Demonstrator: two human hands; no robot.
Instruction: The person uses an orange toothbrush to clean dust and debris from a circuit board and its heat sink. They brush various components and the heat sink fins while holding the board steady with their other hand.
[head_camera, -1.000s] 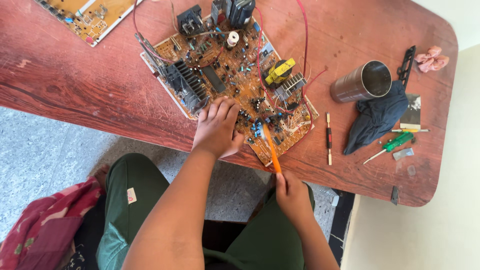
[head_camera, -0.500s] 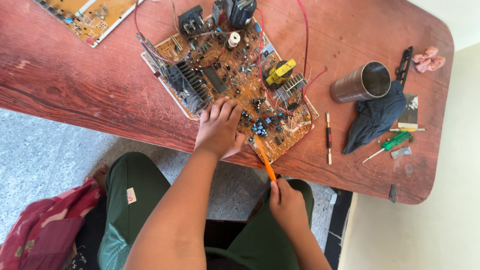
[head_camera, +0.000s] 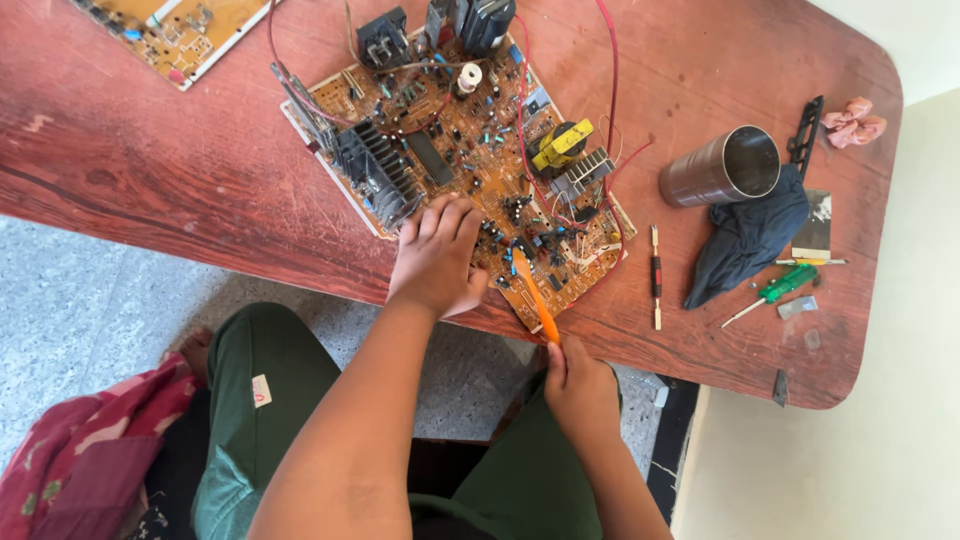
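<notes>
On the red table, the circuit board is pressed flat by the left hand, fingers spread; an orange tool is pinched closed in the right hand, tip touching the board's near edge.

repair workshop | circuit boards, screwdrivers on worn red table
</notes>
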